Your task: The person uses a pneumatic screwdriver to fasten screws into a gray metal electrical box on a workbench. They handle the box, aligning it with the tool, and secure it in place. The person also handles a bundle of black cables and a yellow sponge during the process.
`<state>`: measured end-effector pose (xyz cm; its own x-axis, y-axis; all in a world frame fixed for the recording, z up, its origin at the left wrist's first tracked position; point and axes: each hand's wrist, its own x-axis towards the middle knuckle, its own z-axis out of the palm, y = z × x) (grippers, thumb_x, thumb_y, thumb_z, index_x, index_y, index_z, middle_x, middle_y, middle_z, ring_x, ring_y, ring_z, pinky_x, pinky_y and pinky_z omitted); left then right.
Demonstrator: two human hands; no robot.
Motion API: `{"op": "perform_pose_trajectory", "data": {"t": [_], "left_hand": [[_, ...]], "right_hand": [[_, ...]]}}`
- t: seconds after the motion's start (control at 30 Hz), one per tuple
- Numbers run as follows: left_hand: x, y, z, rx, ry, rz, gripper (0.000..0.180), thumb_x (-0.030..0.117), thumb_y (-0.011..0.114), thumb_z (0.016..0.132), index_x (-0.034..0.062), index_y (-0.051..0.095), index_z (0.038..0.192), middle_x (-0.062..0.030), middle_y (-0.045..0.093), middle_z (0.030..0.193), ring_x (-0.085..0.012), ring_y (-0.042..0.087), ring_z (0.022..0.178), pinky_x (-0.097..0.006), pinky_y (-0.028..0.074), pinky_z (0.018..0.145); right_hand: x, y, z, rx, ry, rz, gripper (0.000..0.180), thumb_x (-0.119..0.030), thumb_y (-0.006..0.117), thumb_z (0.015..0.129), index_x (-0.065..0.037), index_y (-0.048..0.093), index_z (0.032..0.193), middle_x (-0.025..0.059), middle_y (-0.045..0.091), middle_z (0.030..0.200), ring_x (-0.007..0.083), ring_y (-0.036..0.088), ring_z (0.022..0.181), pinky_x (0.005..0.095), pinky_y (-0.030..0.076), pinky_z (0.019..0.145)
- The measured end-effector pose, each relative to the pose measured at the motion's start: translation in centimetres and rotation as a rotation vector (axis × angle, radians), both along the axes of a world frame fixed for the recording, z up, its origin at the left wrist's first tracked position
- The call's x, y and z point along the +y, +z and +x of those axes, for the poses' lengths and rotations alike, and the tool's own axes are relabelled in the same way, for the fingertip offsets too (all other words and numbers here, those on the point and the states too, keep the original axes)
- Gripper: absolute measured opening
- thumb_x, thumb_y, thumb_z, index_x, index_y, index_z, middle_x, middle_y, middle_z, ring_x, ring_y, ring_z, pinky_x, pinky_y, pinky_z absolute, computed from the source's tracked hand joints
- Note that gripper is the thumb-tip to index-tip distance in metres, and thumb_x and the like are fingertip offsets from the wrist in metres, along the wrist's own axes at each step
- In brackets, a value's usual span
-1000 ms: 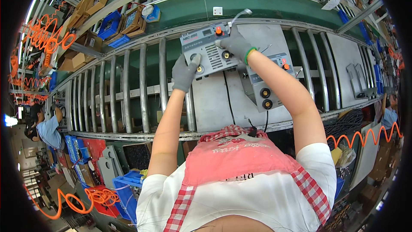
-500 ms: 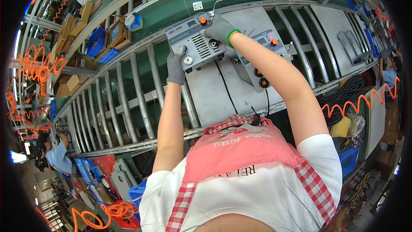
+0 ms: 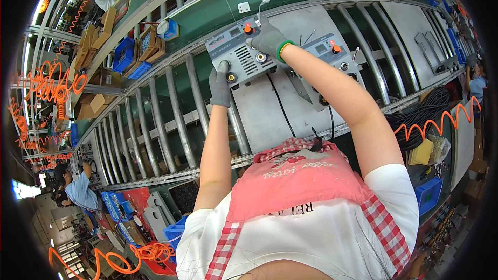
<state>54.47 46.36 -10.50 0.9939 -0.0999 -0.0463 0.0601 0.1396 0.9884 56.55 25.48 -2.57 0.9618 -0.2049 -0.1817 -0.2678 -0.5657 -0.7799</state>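
A grey welding machine (image 3: 248, 62) with a slotted front panel, an orange knob (image 3: 248, 29) and round sockets lies on the conveyor, panel facing up toward me. My left hand (image 3: 220, 87), in a grey glove, grips its left side, the thumb on the panel near the lower left socket (image 3: 232, 78). My right hand (image 3: 271, 40), also gloved, is closed over the upper right edge beside the knob; its fingertips are partly hidden. To the right stands a second, similar machine (image 3: 321, 52), partly covered by my right forearm.
Bare metal rollers (image 3: 179, 116) run left of the machine. A pale board (image 3: 262, 119) lies beneath it, with a black cable (image 3: 281, 106) across. Blue bins (image 3: 123, 53) stand beyond the far rail. A coiled black cable (image 3: 425, 114) and an orange air hose (image 3: 441, 128) are at right.
The whole view has shifted slightly, so the scene sits a little further right and lower. Both hands stay on the welding machine in nearly the same places.
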Motion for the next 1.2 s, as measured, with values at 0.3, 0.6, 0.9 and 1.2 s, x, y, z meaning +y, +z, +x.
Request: {"op": "perform_pose_trajectory", "data": {"t": [0.3, 0.6, 0.9, 1.2], "left_hand": [[-3.4, 1.3, -0.3, 0.257, 0.231, -0.077, 0.032, 0.025, 0.064, 0.087, 0.0063, 0.063, 0.114, -0.0031, 0.066, 0.099, -0.0143, 0.062, 0.08, -0.03, 0.051, 0.063], [13.9, -12.4, 2.7, 0.574, 0.113, -0.651, 0.032, 0.006, 0.046, 0.093, -0.0065, 0.051, 0.123, -0.0183, 0.062, 0.108, -0.0251, 0.061, 0.093, -0.033, 0.053, 0.073], [8.3, -9.0, -12.8, 0.928, 0.114, -0.833, 0.026, 0.005, 0.042, 0.097, -0.0085, 0.051, 0.117, -0.0127, 0.059, 0.095, -0.0166, 0.061, 0.079, -0.025, 0.053, 0.061], [-0.7, 1.3, -16.8, 0.618, -0.07, -0.45, 0.037, 0.017, 0.055, 0.097, -0.0037, 0.046, 0.126, -0.0104, 0.058, 0.102, -0.0088, 0.052, 0.073, -0.017, 0.046, 0.057]], "right_hand": [[-0.4, 2.6, -7.3, -0.474, -0.047, -0.583, 0.044, -0.022, 0.061, 0.084, 0.001, 0.049, 0.12, 0.0165, 0.062, 0.094, 0.0299, 0.063, 0.09, 0.0411, 0.052, 0.075], [-10.3, -12.2, -38.7, -0.159, -0.546, 0.061, 0.018, -0.016, 0.06, 0.082, -0.009, 0.067, 0.096, 0.0135, 0.068, 0.087, 0.0274, 0.067, 0.077, 0.0346, 0.053, 0.07], [-19.6, -31.1, -43.4, 0.05, -1.389, 0.239, 0.06, -0.021, 0.08, 0.066, -0.003, 0.059, 0.119, 0.0123, 0.063, 0.118, 0.0271, 0.061, 0.109, 0.0325, 0.046, 0.094], [-25.1, -26.6, -46.4, -0.066, -0.822, 0.986, 0.02, -0.007, 0.067, 0.077, -0.001, 0.06, 0.096, 0.0075, 0.06, 0.076, 0.0172, 0.057, 0.06, 0.0356, 0.047, 0.05]]}}
